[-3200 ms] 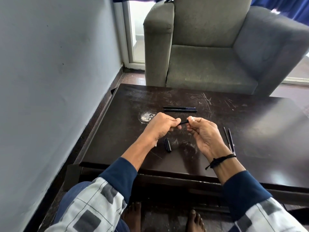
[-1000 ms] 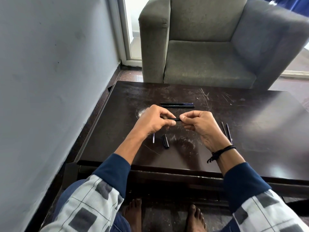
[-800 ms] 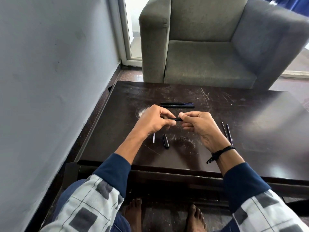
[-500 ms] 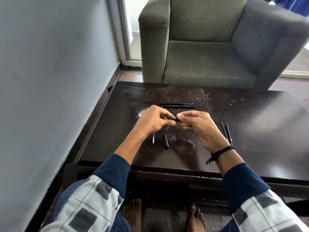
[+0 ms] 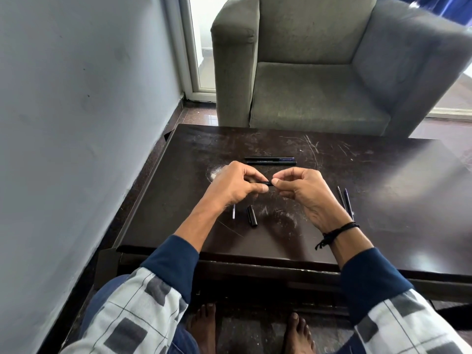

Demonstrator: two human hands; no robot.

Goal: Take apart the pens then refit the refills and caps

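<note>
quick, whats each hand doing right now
left hand: grips the black pen barrel.
right hand: pinches the barrel's free end; whether a refill is there cannot be told.

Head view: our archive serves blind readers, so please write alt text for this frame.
Two hands hold a black pen barrel between them above a dark scratched table, the left hand gripping it, the right hand pinching its end. A cap, loose refills and two pens lie on it.

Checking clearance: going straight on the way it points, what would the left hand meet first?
Likely the right hand, its fingertips at the end of the pen barrel in the left hand.
</note>
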